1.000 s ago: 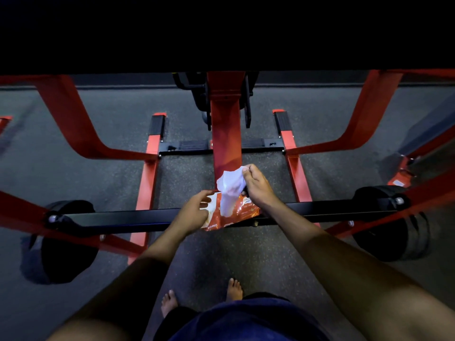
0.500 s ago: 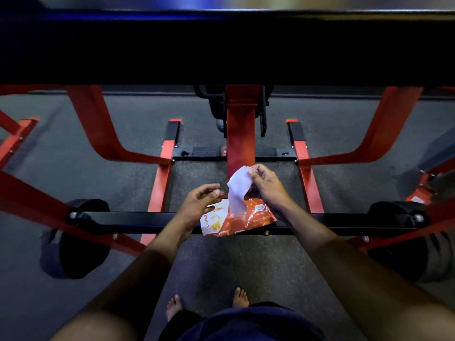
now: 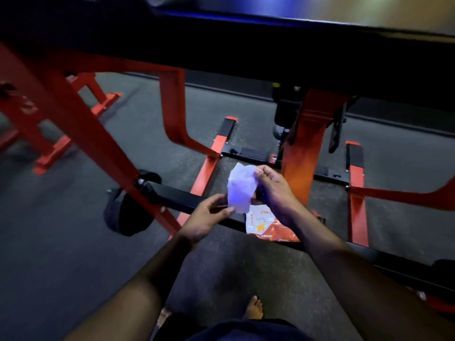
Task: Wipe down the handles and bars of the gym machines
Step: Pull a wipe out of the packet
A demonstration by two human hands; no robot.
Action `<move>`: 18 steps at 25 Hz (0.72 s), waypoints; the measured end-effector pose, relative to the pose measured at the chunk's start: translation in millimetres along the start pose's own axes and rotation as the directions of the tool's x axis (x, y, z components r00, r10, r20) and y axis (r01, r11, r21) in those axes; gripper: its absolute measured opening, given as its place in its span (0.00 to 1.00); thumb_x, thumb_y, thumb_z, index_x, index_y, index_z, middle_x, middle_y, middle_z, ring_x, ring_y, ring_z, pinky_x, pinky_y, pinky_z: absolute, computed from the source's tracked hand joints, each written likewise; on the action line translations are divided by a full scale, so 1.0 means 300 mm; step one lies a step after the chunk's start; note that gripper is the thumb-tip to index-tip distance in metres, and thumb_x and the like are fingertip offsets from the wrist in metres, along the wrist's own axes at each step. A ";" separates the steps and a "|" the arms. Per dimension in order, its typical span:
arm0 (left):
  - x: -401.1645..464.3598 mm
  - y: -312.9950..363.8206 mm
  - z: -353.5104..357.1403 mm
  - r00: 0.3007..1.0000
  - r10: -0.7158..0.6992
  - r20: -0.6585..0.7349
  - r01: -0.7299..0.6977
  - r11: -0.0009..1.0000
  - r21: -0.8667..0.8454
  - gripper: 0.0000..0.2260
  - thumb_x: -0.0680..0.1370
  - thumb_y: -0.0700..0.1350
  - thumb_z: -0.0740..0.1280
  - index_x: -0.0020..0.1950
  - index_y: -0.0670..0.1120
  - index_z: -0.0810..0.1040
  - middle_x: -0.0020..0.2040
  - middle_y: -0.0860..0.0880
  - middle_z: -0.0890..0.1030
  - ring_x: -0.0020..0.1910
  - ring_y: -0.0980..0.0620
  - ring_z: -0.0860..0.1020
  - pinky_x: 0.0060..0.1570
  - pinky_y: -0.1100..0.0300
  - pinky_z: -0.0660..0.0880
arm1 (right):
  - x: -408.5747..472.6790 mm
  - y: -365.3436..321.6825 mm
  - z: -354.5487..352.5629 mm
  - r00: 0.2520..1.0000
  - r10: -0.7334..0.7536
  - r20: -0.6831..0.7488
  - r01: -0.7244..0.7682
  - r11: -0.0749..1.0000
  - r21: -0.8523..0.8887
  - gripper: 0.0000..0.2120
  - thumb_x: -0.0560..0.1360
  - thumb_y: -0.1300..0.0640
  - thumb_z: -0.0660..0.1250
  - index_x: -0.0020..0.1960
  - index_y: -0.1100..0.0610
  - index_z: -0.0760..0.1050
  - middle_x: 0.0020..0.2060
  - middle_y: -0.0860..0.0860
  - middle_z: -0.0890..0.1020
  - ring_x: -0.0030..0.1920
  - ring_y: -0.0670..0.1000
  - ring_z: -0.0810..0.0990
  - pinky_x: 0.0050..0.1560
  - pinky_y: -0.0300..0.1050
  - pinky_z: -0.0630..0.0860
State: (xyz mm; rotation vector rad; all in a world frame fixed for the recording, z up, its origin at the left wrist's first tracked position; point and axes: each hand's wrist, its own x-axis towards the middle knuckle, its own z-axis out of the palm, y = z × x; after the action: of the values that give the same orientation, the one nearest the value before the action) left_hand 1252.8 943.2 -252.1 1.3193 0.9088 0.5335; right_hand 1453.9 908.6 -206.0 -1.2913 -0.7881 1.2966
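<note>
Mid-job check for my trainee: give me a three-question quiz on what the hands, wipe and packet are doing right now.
1. True or false: the wipe is held by both hands.
2. Where does the wipe packet rest? A) floor B) black crossbar C) bench pad
3. Fill in: the right hand pinches the wipe's ____ edge.

Key: 1 true, the left hand holds its lower edge; 2 B; 3 upper.

We see a dim, low-lit scene with motion blur throughout, heaviest at the left, where the red frame (image 3: 73,124) smears. A blue sheen and a pale glow streak the top right. The white wipe (image 3: 240,190) is the brightest area, tinted bluish. The wide lens bends straight bars near the edges. The black pad (image 3: 221,45) overhead lies in deep shadow.
</note>
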 end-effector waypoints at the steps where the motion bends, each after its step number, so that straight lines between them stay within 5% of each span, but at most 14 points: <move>1: -0.026 0.000 -0.040 1.000 0.021 -0.015 -0.021 1.000 0.012 0.12 0.79 0.42 0.72 0.62 0.44 0.81 0.60 0.48 0.85 0.60 0.53 0.82 0.63 0.61 0.76 | 0.008 -0.006 0.055 1.000 0.008 0.028 -0.009 1.000 0.013 0.07 0.86 0.57 0.58 0.50 0.56 0.71 0.31 0.50 0.73 0.28 0.47 0.71 0.32 0.43 0.73; 7: -0.240 -0.050 -0.325 0.962 0.014 -0.272 -0.023 0.999 -0.030 0.04 0.80 0.42 0.73 0.47 0.42 0.81 0.40 0.52 0.82 0.40 0.55 0.76 0.40 0.63 0.71 | 0.058 0.022 0.443 0.984 0.075 0.162 -0.077 0.997 0.010 0.10 0.85 0.58 0.58 0.46 0.54 0.73 0.33 0.51 0.74 0.31 0.48 0.71 0.31 0.43 0.70; 11: -0.442 -0.090 -0.605 0.926 -0.021 -0.377 -0.061 0.977 -0.205 0.15 0.76 0.46 0.74 0.46 0.34 0.76 0.40 0.41 0.75 0.42 0.46 0.72 0.43 0.52 0.70 | 0.082 0.072 0.761 0.961 0.151 0.230 -0.149 0.988 -0.026 0.08 0.84 0.57 0.60 0.47 0.53 0.74 0.36 0.53 0.77 0.33 0.50 0.73 0.29 0.41 0.72; 14: -0.583 -0.120 -0.829 0.898 -0.061 -0.435 -0.041 0.975 -0.221 0.04 0.80 0.39 0.71 0.45 0.41 0.80 0.38 0.47 0.79 0.37 0.53 0.75 0.40 0.59 0.74 | 0.113 0.132 0.984 0.956 0.159 0.246 -0.152 0.987 -0.047 0.09 0.83 0.59 0.60 0.46 0.53 0.74 0.36 0.52 0.79 0.34 0.51 0.75 0.32 0.41 0.73; 18: -0.736 -0.133 -1.107 0.841 -0.076 -0.536 -0.008 0.988 -0.152 0.06 0.82 0.38 0.67 0.48 0.45 0.82 0.38 0.55 0.80 0.38 0.59 0.76 0.38 0.65 0.75 | 0.129 0.215 1.271 0.960 0.136 0.245 -0.110 0.987 -0.114 0.06 0.77 0.57 0.69 0.46 0.52 0.72 0.38 0.54 0.77 0.34 0.48 0.75 0.32 0.42 0.74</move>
State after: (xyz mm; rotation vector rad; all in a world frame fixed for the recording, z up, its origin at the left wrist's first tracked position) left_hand 852.7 956.5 -231.6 1.0235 1.3254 0.9583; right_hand 1081.8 1020.6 -205.0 -1.2854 -0.9723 1.5601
